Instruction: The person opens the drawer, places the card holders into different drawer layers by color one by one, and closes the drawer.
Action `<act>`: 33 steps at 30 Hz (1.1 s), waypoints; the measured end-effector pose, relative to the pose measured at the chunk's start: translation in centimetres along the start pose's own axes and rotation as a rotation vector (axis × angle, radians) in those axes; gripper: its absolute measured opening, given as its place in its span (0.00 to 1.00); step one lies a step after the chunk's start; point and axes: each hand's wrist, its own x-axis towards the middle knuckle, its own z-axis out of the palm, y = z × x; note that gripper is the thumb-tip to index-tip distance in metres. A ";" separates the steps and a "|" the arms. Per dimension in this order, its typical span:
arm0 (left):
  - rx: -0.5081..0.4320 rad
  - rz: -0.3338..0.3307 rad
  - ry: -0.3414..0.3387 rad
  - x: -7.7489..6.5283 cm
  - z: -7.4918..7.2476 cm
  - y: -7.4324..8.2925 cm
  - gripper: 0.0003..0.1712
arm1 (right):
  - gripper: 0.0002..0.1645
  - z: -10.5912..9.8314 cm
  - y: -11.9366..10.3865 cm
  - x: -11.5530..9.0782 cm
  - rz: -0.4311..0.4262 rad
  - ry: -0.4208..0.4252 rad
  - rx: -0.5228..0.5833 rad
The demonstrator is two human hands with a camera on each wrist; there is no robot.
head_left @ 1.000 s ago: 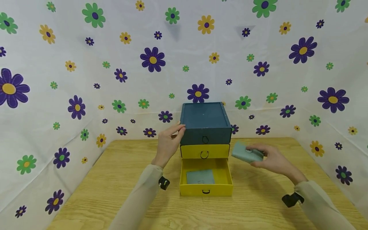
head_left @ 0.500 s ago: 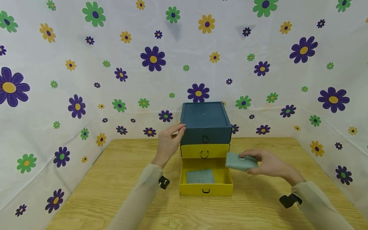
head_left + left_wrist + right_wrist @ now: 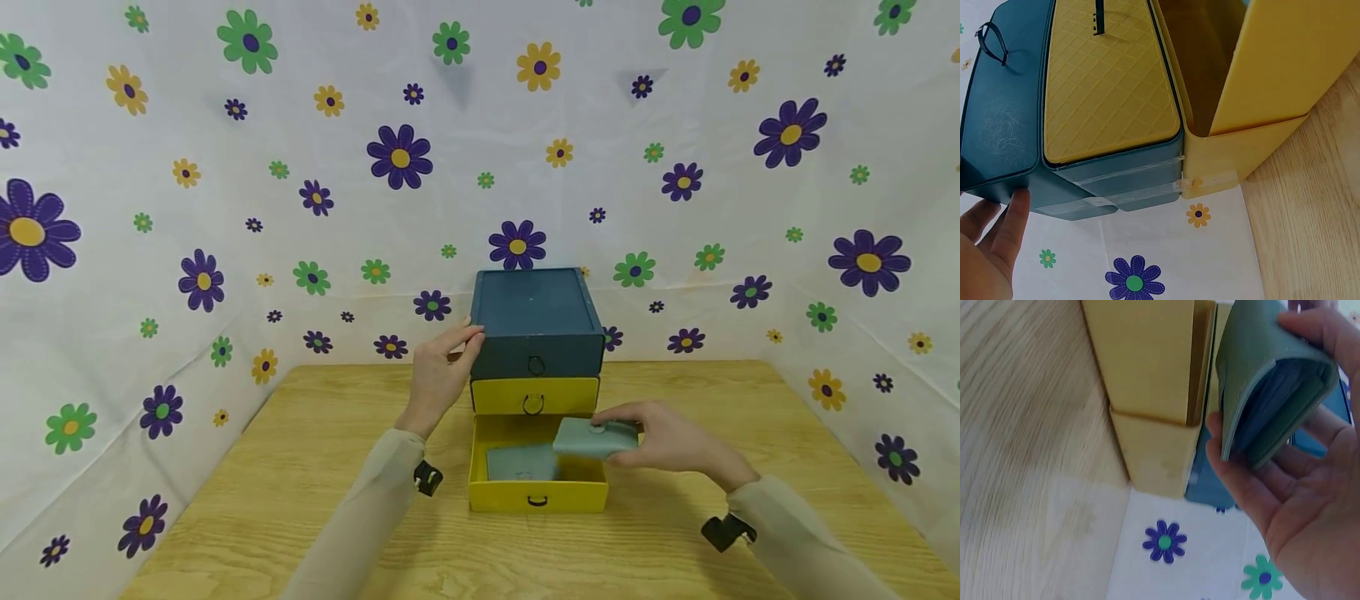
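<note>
My right hand grips a pale blue-green wallet, thumb on one side and fingers on the other. A round snap tab shows on its top. In the right wrist view, the folded wallet shows dark inner layers at its end. It hangs over the right side of the pulled-out yellow bottom drawer. Inside that drawer lies a second flat item of like colour, partly hidden by the drawer front. My left hand touches the upper left front corner of the blue drawer cabinet with its fingertips.
The blue top drawer and yellow middle drawer are closed, each with a dark loop pull. Beneath the cabinet is a wooden table. A white flowered cloth hangs behind and along both sides.
My right hand has carried the wallet leftward and down, from beside the cabinet to over the bottom drawer. My left hand has stayed on the cabinet corner.
</note>
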 end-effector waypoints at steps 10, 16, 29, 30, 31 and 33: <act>-0.016 -0.016 0.001 -0.2 0.0 -0.1 0.14 | 0.28 1.9 -1.3 1.6 0.014 0.051 -0.128; -0.010 -0.018 0.003 -0.2 0.1 -0.1 0.15 | 0.28 2.9 -1.9 2.4 0.053 0.068 -0.184; -0.002 0.001 0.015 -0.1 0.2 -0.1 0.15 | 0.29 5.2 -4.5 3.8 0.254 0.179 -0.297; -0.003 0.002 0.015 -0.1 0.2 -0.1 0.15 | 0.29 5.3 -4.6 3.9 0.259 0.181 -0.300; -0.003 0.004 0.015 -0.1 0.2 -0.1 0.15 | 0.29 5.5 -4.7 3.9 0.259 0.187 -0.309; -0.004 0.007 0.015 -0.1 0.1 -0.1 0.15 | 0.29 5.8 -4.9 4.0 0.264 0.194 -0.331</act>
